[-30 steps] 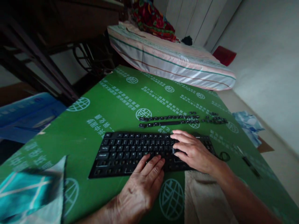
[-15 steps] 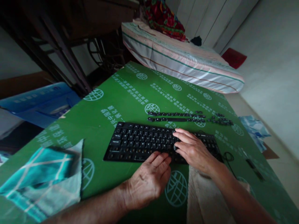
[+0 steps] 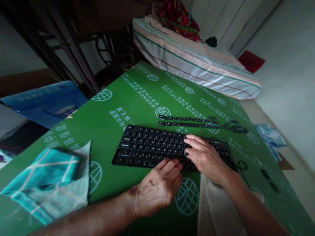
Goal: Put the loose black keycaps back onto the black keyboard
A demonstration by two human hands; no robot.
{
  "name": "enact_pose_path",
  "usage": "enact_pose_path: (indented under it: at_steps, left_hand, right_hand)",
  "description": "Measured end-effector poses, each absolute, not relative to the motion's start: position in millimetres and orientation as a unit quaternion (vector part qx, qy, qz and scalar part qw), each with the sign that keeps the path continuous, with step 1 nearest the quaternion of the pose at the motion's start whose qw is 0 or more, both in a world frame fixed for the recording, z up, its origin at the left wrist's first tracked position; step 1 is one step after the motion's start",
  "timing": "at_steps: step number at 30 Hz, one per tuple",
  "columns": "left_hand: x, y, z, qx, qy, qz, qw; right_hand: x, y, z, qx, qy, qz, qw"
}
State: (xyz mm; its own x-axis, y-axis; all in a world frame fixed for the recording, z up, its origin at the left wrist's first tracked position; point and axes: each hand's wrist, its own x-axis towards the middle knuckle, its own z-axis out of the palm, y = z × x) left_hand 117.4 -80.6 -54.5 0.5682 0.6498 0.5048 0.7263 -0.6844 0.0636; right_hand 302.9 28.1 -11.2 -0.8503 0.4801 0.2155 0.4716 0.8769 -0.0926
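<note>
Keyboard and two working hands on a green table. The black keyboard, the landmark throughout, lies flat on the table; along its near edge, toward its left end, the switch sockets are exposed, without caps. The left hand rests at the middle of the keyboard's near edge, fingers bent and drawn together; whether they pinch anything cannot be told. The right hand lies across the keyboard right of its middle, fingers spread over the keys; a grip on any single key cannot be made out. Beyond the keyboard, two rows of loose keycaps run roughly along its length, the nearer including a long bar. A scattered cluster of small keycaps lies beyond its right end. To its right are a looped cable and a slim dark tool, blurred. Nearer than the keyboard are a teal checked cloth, to its left, and a beige cloth, partly beneath the right forearm. A bed stands beyond.
</note>
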Motion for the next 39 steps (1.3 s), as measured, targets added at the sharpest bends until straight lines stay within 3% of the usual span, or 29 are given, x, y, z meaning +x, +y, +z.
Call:
enact_pose_path:
  at_steps: [17,39]
  left_hand:
    - [119.4,-79.2,-51.9,-0.881,-0.394,-0.253,0.073]
    - [119.7,-78.7,-51.2,-0.879,-0.399,-0.253,0.071]
  right_hand:
    - [302.2,24.4,-14.3,-0.242,-0.963,0.003,0.114]
    - [309.8,5.8,-35.2,-0.249,-0.947,-0.073,0.187]
